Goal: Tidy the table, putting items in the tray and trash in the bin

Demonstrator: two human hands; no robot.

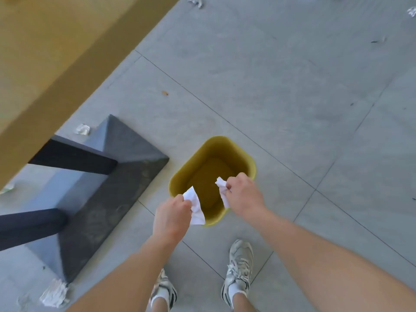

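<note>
A yellow bin (pixel 222 145) stands on the grey tiled floor just in front of my feet, and its inside looks bare. My left hand (pixel 172 216) is closed on a white crumpled tissue (pixel 195 206) over the bin's near left rim. My right hand (pixel 243 194) grips another white crumpled tissue (pixel 221 184) above the bin's near right side. Both tissues hang over the bin's opening.
The wooden table (pixel 56 52) fills the upper left, with its dark legs and grey base (pixel 108 183) left of the bin. Crumpled paper lies on the floor near the base (pixel 82 129), at the lower left (pixel 55 294) and at the top (pixel 194 0).
</note>
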